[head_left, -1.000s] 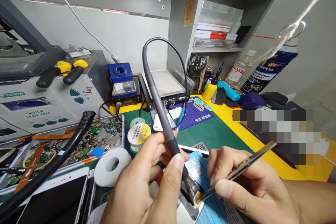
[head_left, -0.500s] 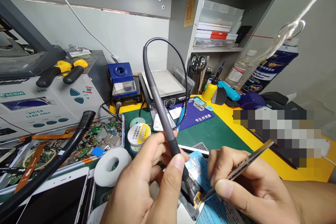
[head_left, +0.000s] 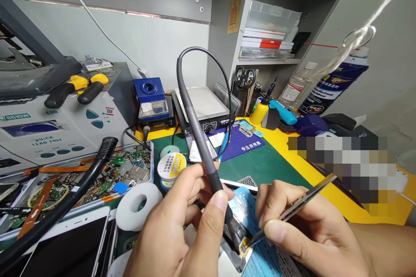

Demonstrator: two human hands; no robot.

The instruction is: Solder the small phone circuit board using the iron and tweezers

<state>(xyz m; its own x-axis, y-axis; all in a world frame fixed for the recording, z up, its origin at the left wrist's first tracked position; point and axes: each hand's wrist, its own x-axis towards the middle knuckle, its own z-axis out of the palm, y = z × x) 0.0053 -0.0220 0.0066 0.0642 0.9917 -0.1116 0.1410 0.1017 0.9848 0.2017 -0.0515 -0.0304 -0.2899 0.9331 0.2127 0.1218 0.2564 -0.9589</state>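
Gold pc. is nr. tips of soldering iron, pinched in L hand, & tweezers, pinched in R hand.

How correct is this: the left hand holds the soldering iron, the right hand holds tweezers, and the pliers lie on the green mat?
One part is wrong: the head view shows the pliers on the QUICK rework station, not the green mat. The left hand holds the soldering iron, the right hand tweezers.
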